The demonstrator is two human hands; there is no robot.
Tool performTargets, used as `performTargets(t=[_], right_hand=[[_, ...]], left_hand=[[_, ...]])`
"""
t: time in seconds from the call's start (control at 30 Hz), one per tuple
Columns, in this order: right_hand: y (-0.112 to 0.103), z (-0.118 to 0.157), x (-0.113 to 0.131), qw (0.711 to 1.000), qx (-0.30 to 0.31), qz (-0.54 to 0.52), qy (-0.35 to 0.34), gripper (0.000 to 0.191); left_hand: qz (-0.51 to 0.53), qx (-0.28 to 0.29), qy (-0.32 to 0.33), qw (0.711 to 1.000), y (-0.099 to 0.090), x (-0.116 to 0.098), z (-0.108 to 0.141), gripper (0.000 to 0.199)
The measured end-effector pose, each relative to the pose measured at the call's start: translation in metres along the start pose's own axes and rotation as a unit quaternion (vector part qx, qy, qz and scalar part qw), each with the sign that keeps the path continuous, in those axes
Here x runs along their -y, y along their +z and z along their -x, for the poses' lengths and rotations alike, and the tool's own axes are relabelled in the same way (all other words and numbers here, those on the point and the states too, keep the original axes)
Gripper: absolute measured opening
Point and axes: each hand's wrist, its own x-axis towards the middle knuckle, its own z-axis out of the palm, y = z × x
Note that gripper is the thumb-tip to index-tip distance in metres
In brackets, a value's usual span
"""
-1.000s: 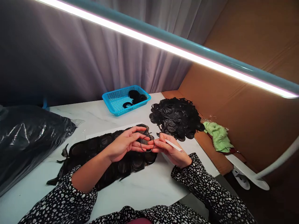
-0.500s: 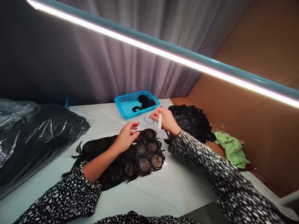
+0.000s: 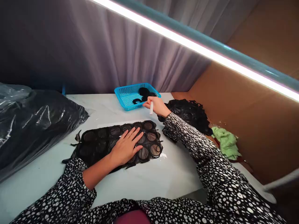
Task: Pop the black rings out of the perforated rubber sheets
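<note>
My left hand (image 3: 126, 147) lies flat, fingers spread, on a black sheet (image 3: 88, 149) with rows of round, ring-edged cut-outs. Over the front right rim of a blue plastic basket (image 3: 126, 108), my right hand (image 3: 158, 106) is closed around a short white stick-like tool (image 3: 151, 108), which points down from the fist. Its thumb and fingertips are pinched by the rim; whether they hold anything else is too small to tell. Black round pieces (image 3: 143, 92) and a thin black ring (image 3: 137, 101) lie inside the basket.
A heap of black scraps (image 3: 189, 115) lies to the right, beside a green cloth (image 3: 226, 143). A large plastic bag with dark contents (image 3: 44, 121) fills the left side. A bright tube light (image 3: 187, 42) crosses above the white table (image 3: 149, 183).
My left hand has come down flat onto the black sheet. My right hand moved from beside the basket to its rim; the thin ring at its fingertips no longer shows there.
</note>
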Motion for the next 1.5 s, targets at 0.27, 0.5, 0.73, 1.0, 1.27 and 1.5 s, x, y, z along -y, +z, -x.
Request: performTargets(t=[0.27,0.5,0.73,1.0,1.27,1.5], right_hand=[[-0.005,0.19,0.0,0.985,-0.001,-0.092,0.149,0.031],[0.023,0.2,0.009,0.986,-0.036,-0.073,0.144,0.028],[0.012,0.193,0.014,0.919,-0.002,-0.321,0.229,0.036],[-0.007,0.208,0.002,0.979,-0.05,-0.087,0.177,0.028],[0.009,0.201,0.032,0.924,0.013,-0.319,0.21,0.052],[0.022,0.211,0.029,0.927,0.046,-0.306,0.212,0.022]], left_hand=[[0.097,-0.02,0.107,0.989,0.001,-0.036,-0.002,0.036],[0.081,0.019,0.127,0.988,0.009,-0.054,0.002,0.031],[0.125,0.011,0.121,0.985,0.004,-0.049,0.006,0.036],[0.097,-0.001,0.131,0.987,0.0,-0.052,0.023,0.031],[0.054,-0.001,0.133,0.99,0.005,-0.056,0.034,0.034],[0.075,-0.004,0.115,0.991,0.005,-0.06,0.034,0.033]])
